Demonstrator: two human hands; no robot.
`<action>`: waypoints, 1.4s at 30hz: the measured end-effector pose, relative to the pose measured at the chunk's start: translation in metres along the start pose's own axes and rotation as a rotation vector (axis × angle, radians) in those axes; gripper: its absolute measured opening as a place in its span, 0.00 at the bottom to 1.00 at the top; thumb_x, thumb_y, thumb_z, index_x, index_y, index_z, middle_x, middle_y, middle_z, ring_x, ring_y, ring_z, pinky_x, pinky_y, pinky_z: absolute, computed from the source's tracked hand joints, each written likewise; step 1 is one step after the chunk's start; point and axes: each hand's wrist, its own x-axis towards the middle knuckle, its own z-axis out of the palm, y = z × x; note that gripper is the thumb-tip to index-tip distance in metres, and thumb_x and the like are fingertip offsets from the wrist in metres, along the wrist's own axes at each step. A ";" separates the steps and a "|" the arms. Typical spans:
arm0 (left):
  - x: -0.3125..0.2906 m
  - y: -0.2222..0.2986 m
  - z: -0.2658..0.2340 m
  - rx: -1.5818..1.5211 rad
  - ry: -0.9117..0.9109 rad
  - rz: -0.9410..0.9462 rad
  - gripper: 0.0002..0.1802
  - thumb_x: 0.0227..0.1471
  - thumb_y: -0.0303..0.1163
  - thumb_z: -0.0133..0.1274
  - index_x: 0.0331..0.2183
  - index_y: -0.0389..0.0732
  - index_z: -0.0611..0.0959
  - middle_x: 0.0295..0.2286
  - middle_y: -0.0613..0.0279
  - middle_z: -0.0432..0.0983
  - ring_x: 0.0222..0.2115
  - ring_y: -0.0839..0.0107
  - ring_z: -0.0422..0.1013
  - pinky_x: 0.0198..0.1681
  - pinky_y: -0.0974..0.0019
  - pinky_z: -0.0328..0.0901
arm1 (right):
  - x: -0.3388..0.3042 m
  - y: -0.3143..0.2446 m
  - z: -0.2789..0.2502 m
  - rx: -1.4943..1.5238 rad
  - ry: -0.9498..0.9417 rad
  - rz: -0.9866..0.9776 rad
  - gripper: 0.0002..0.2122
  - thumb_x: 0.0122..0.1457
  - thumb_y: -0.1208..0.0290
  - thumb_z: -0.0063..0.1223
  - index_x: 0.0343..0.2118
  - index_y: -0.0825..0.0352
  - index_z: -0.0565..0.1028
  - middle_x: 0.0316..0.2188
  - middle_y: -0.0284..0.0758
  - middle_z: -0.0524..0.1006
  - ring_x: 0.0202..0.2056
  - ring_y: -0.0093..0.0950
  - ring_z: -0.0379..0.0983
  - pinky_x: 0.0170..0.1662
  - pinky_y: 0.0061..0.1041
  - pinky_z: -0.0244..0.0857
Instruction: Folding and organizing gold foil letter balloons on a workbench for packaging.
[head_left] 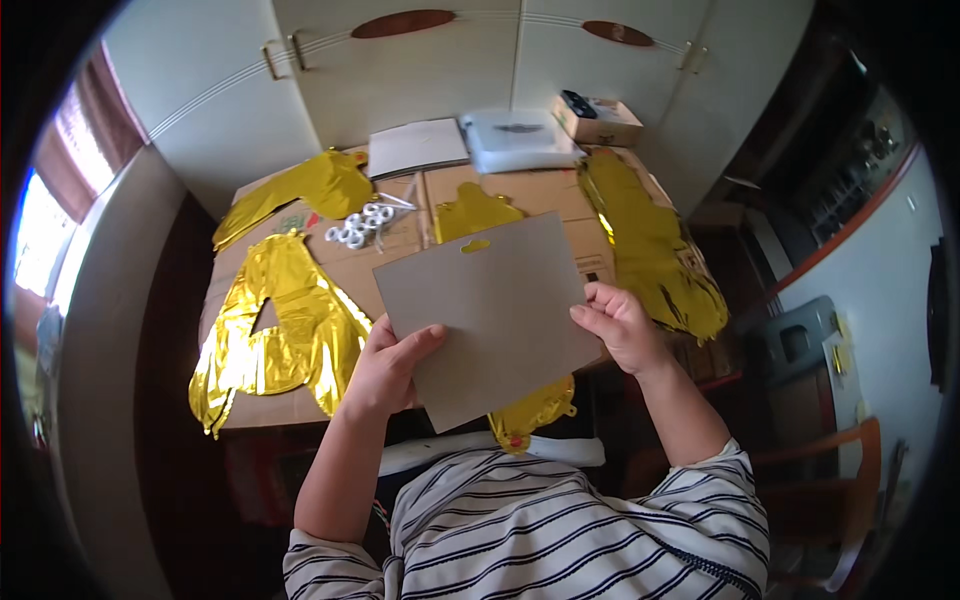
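Note:
A flat grey cardboard sheet (505,335) with a small hang hole near its top edge is tilted in front of me above the table. My left hand (392,365) grips its left edge, thumb on the face and fingers behind. My right hand (620,325) pinches its right edge. Under the sheet, a gold foil balloon (478,208) shows at its top, and more gold foil (535,412) hangs below it near my lap. To the left lies a flat A-shaped gold foil balloon (290,320).
Cardboard (395,258) covers the table. Another gold foil balloon (315,195) lies back left, gold foil (650,240) at right. Small white rolls (360,226) sit nearby. At the back are a sheet stack (418,147), plastic packet (520,140) and box (608,125). A wooden chair (868,480) stands right.

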 end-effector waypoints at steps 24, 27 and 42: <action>0.061 -0.100 -0.015 1.682 0.152 0.352 0.39 0.61 0.47 0.51 0.65 0.32 0.62 0.65 0.38 0.54 0.68 0.48 0.50 0.69 0.42 0.43 | -0.011 0.015 -0.165 -0.661 0.408 0.170 0.05 0.59 0.74 0.57 0.32 0.72 0.78 0.21 0.26 0.74 0.24 0.15 0.65 0.27 0.23 0.60; 0.061 -0.099 -0.014 1.671 0.153 0.334 0.39 0.62 0.46 0.50 0.65 0.33 0.60 0.66 0.40 0.54 0.68 0.49 0.49 0.70 0.44 0.42 | -0.004 0.020 -0.153 -0.581 0.393 0.189 0.05 0.59 0.74 0.57 0.30 0.71 0.77 0.20 0.25 0.71 0.23 0.14 0.62 0.26 0.23 0.58; 0.061 -0.099 -0.014 1.679 0.144 0.340 0.41 0.61 0.47 0.51 0.66 0.33 0.60 0.66 0.41 0.53 0.68 0.50 0.50 0.70 0.44 0.41 | 0.046 0.063 -0.068 -0.528 0.217 0.230 0.09 0.58 0.70 0.62 0.31 0.70 0.76 0.19 0.27 0.72 0.21 0.17 0.63 0.25 0.24 0.60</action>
